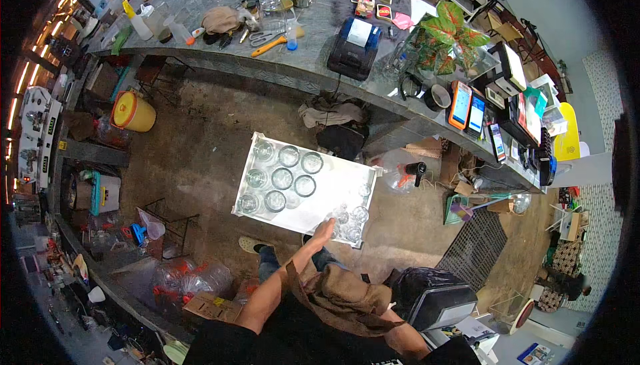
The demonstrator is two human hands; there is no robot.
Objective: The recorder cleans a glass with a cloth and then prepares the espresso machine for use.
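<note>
A white rectangular tray (pixel 305 210) lies before me, with its support out of sight. Large round clear glass vessels (pixel 282 178) stand together on its left part, and smaller clear glasses (pixel 354 234) cluster at its near right corner. My left hand (pixel 322 232) reaches over the near rim, fingers curled beside the small glasses; whether it grips the rim or a glass is unclear. A brown cloth or apron (pixel 350 290) bunches against my body. Behind its right side my right hand (pixel 389 308) is almost wholly hidden.
A grey counter (pixel 300 47) curves across the far side, bearing a receipt printer (pixel 355 47), a potted plant (pixel 447 35) and payment terminals (pixel 460 105). On the floor are a yellow bucket (pixel 134 111), bagged plastic goods (pixel 200 277) and a black bin (pixel 435 297) close at my right.
</note>
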